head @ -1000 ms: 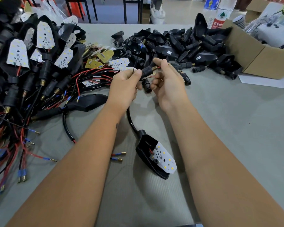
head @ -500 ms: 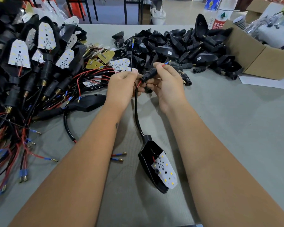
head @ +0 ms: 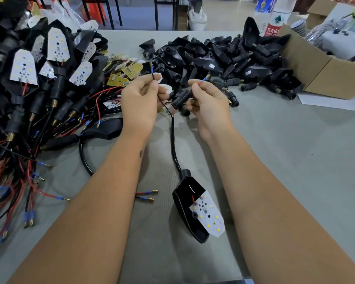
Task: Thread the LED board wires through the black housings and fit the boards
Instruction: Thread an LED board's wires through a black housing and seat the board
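A black housing (head: 186, 212) lies on the table between my forearms, a white LED board (head: 208, 215) resting askew on its open side. A black sleeved cable (head: 173, 140) runs from its neck up to my hands and splits into a black and a red wire. My left hand (head: 140, 99) pinches the black wire (head: 153, 75), whose blue-capped end points up. My right hand (head: 208, 99) grips a small black stem piece (head: 180, 99) and pinches the red wire (head: 201, 83) coming out of it.
A heap of wired housings with boards (head: 39, 78) fills the left side, their red and black leads spreading over the table. Bare black housings and stems (head: 223, 62) are piled at the back. A cardboard box (head: 324, 68) stands at the right, bottles behind it.
The red wire has come through the stem piece. My hands have drawn apart, the left lifting the black wire away. The housing with its board slid slightly nearer to me.
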